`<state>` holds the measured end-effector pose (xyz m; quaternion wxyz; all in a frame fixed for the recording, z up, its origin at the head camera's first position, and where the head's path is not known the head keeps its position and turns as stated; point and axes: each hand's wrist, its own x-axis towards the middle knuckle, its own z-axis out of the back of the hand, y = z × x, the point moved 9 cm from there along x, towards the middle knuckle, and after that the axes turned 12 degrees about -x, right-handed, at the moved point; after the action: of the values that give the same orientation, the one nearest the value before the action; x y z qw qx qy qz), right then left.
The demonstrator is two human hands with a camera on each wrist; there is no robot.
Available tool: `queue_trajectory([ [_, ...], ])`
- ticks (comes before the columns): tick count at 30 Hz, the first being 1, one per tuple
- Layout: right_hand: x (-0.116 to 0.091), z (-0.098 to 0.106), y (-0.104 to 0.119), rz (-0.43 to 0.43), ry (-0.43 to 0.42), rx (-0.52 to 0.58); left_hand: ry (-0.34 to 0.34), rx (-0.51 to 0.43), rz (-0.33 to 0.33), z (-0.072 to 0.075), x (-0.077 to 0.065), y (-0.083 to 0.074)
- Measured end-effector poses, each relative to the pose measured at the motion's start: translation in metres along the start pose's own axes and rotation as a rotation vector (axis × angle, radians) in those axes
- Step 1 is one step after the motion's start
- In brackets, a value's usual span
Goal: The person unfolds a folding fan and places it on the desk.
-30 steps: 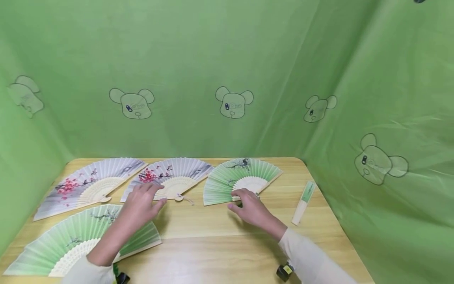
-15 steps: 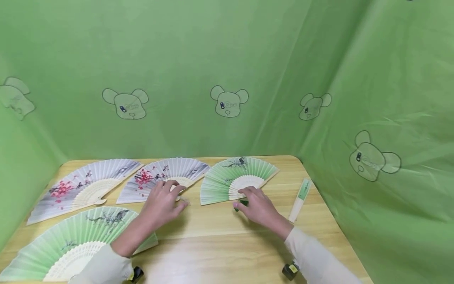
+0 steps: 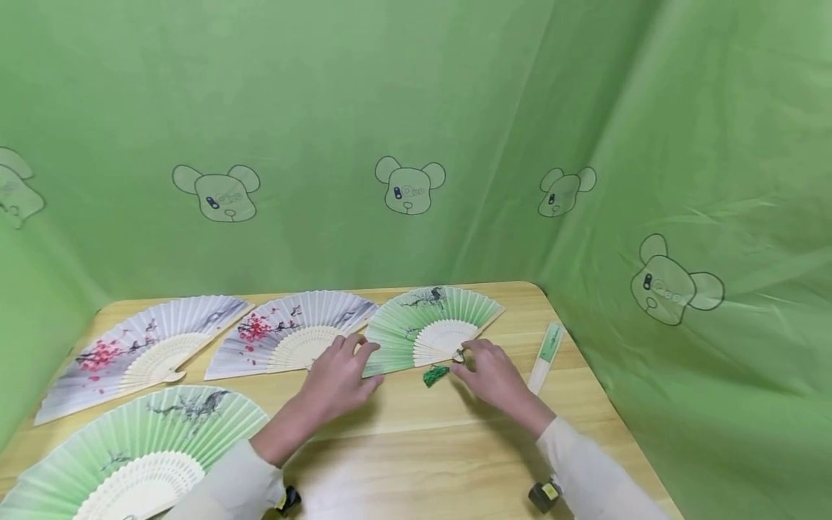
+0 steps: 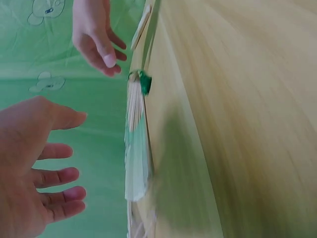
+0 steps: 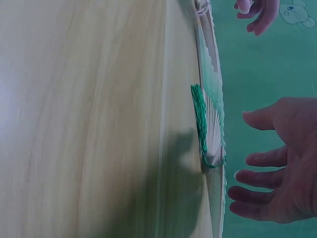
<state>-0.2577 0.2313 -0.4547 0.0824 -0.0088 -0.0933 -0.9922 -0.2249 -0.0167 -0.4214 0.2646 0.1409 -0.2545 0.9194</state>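
A green folding fan (image 3: 403,332) lies spread at the back of the table, its dark green tassel (image 3: 435,375) by the pivot. My right hand (image 3: 494,375) hovers just right of that pivot; in the right wrist view its fingers (image 5: 262,158) are loosely bent and hold nothing. Over the left lower edge of the same fan is my left hand (image 3: 338,375), raised off the table, with relaxed fingers (image 4: 57,178) and nothing in them. Left of it lies a spread grey fan with pink blossoms (image 3: 286,336). Behind the right hand, a folded green fan (image 3: 546,354) lies near the right edge.
Another spread grey blossom fan (image 3: 143,347) lies at the back left. A larger-looking spread green fan (image 3: 156,433) covers the front left of the wooden table (image 3: 416,462). Green curtains (image 3: 312,108) with bear-head prints stand behind and at both sides.
My left hand has moved right, from over the grey blossom fan to the green fan's edge. My right hand has shifted slightly right, uncovering the green tassel. The head view has turned slightly right.
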Motion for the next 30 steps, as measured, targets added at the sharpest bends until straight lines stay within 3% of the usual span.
queue_trajectory([
  [3, 0.0, 0.002, -0.01, -0.029, 0.007, 0.006, -0.009, -0.001, -0.032, -0.007, 0.006, -0.012],
  [7, 0.0, 0.004, -0.024, -0.068, 0.004, 0.009, 0.029, -0.023, -0.046, -0.022, 0.013, -0.027],
  [15, 0.009, 0.016, -0.051, -0.1, -0.056, 0.012, 0.122, -0.09, -0.005, -0.051, 0.031, -0.045],
  [30, 0.017, 0.017, -0.111, -0.237, -0.019, -0.013, 0.148, -0.077, -0.062, -0.085, 0.057, -0.08],
])
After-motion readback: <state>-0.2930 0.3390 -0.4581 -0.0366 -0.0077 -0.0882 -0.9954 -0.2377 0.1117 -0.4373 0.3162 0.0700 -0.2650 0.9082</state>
